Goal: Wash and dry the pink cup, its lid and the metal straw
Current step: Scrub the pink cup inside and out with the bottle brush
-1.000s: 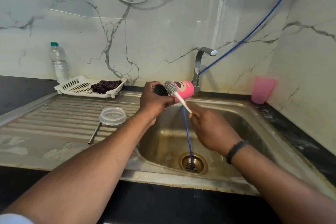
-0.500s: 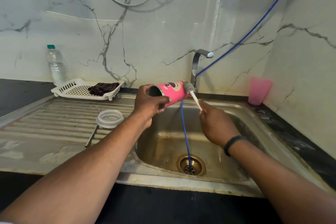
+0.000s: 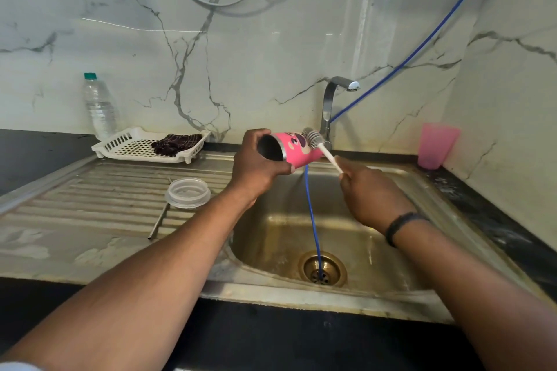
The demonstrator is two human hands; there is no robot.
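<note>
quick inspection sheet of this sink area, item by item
surface: steel sink with ribbed drainboard, wet patches; no water seen running from the tap
job's things: pink cup held on its side over the basin; clear lid and metal straw on the drainboard
clutter: water bottle, white tray with dark cloth, pink tumbler
hands: left hand grips the cup's open end; right hand holds a bottle brush against the cup's outside
cables: blue hose runs into the drain; wires on wall
surroundings: marble walls, dark counter
</note>
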